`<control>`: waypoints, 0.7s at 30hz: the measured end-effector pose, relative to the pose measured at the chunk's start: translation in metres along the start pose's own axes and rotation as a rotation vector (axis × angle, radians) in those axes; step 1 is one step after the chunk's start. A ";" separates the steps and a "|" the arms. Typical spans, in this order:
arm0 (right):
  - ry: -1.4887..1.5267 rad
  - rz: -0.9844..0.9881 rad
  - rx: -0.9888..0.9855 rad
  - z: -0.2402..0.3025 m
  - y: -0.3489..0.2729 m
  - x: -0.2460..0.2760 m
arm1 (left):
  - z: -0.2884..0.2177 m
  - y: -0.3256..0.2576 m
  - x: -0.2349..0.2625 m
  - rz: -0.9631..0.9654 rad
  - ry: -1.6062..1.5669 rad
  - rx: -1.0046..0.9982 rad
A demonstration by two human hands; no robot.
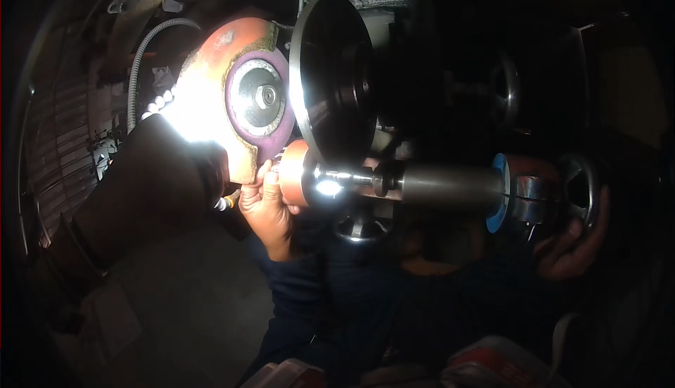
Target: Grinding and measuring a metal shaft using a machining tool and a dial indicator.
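My left hand (271, 213) is closed at the left end of an orange round housing (294, 173), with the fingertips pinched together. Whatever lies between them is hidden. From that housing a shiny spindle (344, 178) runs right to a grey metal cylinder (450, 187), which ends at a blue ring (498, 194) and an orange-and-metal holder (527, 198). At the far right, in dim light, my right hand (573, 247) grips the rim of a metal handwheel (582, 189). A large dark disc (334, 78) stands upright just behind the spindle.
Behind my left hand is an orange guard (211, 57) around a purple grinding wheel (285, 121) with a central nut. A dark machine arm (140, 194) reaches in from the left, beside a bright lamp glare. A flexible conduit (135, 71) and another handwheel (362, 227) also show.
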State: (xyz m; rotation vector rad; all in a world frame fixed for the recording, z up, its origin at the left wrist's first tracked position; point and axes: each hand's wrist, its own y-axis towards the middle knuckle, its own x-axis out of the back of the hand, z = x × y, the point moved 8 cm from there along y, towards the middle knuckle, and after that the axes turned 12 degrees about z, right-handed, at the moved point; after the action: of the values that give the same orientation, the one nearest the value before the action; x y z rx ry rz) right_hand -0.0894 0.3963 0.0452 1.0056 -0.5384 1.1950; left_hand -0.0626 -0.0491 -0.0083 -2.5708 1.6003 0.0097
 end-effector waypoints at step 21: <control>-0.088 0.106 0.064 0.006 0.010 -0.001 | -0.001 0.001 -0.008 0.003 0.114 -0.028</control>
State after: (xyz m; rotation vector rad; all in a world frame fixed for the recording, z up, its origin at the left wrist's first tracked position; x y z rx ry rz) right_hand -0.0985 0.3910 0.0511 1.0987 -0.6328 1.2731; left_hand -0.0670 -0.0423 -0.0071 -2.6342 1.6531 -0.1172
